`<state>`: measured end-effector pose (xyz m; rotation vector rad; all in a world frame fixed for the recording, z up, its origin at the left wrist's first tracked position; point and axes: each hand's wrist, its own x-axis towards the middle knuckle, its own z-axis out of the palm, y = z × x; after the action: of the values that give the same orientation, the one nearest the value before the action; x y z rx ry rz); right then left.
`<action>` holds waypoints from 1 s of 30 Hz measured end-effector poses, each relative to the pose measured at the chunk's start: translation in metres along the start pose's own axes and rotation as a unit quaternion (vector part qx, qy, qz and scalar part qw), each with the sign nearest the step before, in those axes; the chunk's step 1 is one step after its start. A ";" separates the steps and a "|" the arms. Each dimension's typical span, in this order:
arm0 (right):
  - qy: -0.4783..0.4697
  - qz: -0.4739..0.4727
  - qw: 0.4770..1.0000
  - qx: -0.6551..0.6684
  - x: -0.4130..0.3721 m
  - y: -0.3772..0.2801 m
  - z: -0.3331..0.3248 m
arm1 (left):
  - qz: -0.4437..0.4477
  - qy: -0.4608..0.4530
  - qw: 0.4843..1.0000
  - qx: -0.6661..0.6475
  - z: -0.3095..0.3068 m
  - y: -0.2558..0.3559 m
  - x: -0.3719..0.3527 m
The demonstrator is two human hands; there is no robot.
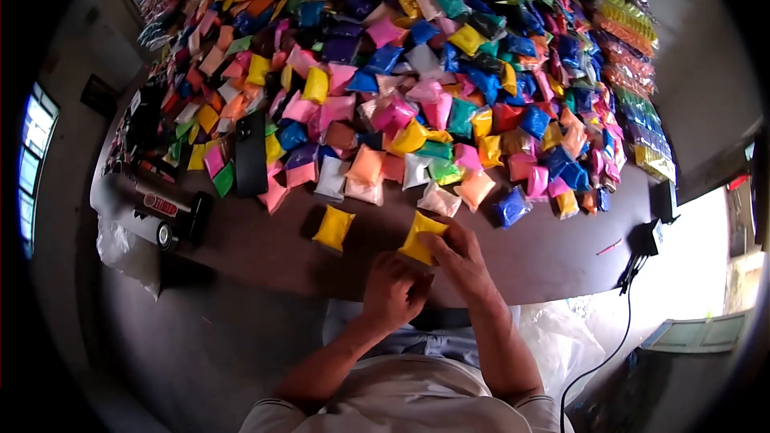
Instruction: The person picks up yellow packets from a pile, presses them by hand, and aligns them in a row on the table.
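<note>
A small yellow powder packet (417, 239) is gripped by my right hand (464, 261), the thumb and fingers pinching its right side. Just below and to the left of that packet is my left hand (391, 293), its fingers curled in; whatever they may hold is hidden. A second yellow packet (334, 228) lies alone on the brown table (265, 244), left of my hands. Beyond them spreads a big heap of small plastic packets (385, 116) in many colours, its front edge close to my hands.
On the left, a dark phone (250, 156) leans on the heap, and a cylindrical flask (156, 204) lies near the table edge. Strips of joined packets (630, 56) hang or stack at right. A black adapter with cable (644, 238) sits at the right edge, near a red pen (609, 247).
</note>
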<state>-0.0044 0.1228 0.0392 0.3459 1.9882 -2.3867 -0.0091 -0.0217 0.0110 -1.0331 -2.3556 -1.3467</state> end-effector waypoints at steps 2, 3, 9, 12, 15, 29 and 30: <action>-0.025 0.018 0.999 -0.027 0.014 0.010 0.008 | -0.009 -0.006 1.000 0.022 -0.001 0.003 -0.003; -0.058 -0.005 0.996 -0.071 0.022 0.016 0.014 | -0.029 -0.032 0.999 0.019 -0.002 0.003 -0.006; -0.098 -0.006 0.960 -0.262 0.053 0.013 0.045 | -0.009 -0.027 1.000 -0.014 -0.007 0.003 -0.003; -0.055 -0.084 0.930 -0.354 0.056 0.019 0.051 | 0.000 -0.045 0.999 -0.011 -0.004 -0.006 -0.011; -0.014 -0.104 0.914 -0.393 0.046 0.008 0.059 | 0.005 -0.057 0.998 -0.010 -0.007 -0.007 -0.015; -0.059 -0.112 0.902 -0.413 0.067 0.014 0.070 | 0.001 -0.058 0.998 -0.014 -0.009 -0.005 -0.013; -0.055 -0.112 0.901 -0.415 0.069 0.016 0.073 | -0.003 -0.051 0.998 -0.020 -0.010 -0.005 -0.012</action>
<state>-0.0808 0.0577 0.0235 -0.0513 2.8292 -1.3528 -0.0051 -0.0370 0.0066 -1.1328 -2.4160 -1.3795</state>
